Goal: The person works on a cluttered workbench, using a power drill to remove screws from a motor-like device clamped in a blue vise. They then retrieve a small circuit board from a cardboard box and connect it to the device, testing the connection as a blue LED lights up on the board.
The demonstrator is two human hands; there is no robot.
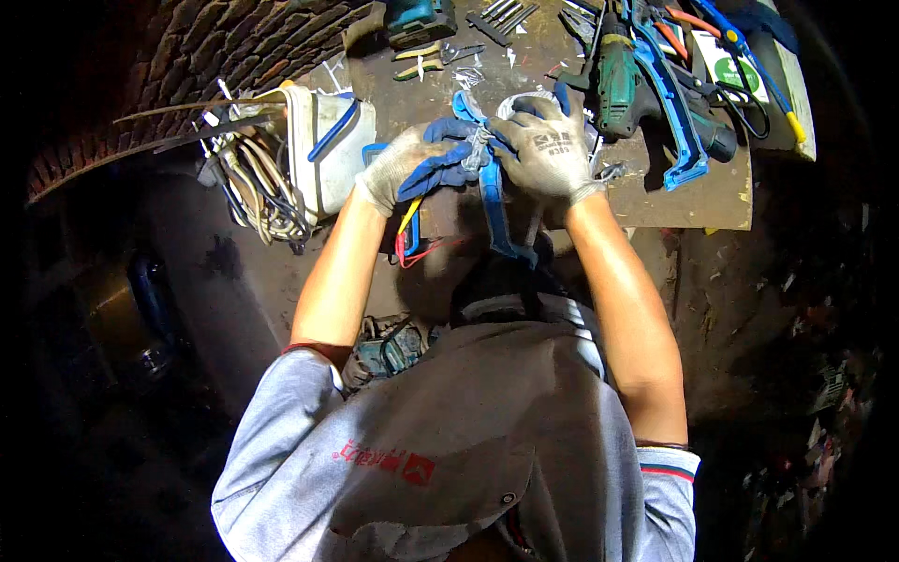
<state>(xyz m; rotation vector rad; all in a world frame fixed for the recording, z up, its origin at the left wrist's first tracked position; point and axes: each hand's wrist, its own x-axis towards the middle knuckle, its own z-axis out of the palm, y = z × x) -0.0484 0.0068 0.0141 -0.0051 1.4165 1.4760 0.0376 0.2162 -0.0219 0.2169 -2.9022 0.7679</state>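
My left hand [417, 167], in a grey glove with blue coating, has its fingers curled at a small grey piece [479, 144] on a long, bent blue plastic part [491, 201], near the table's middle front. My right hand [548, 148], gloved alike, pinches at the same spot from the other side, its thumb and fingertips partly hidden. The lower end of the blue part hangs toward me over the table edge. A yellow-handled item [408, 217] and red wires [417, 253] lie below my left hand. A white round object [526, 99] is partly behind my right hand.
The worn table [702, 211] holds a green drill [616, 98], a second blue part [684, 164], pliers [579, 36], yellow-handled snips [419, 64], metal bits [501, 19] and a teal tool [417, 21]. Cable coils [262, 178] and a white container [337, 164] are left; a brick wall [234, 37] stands upper left.
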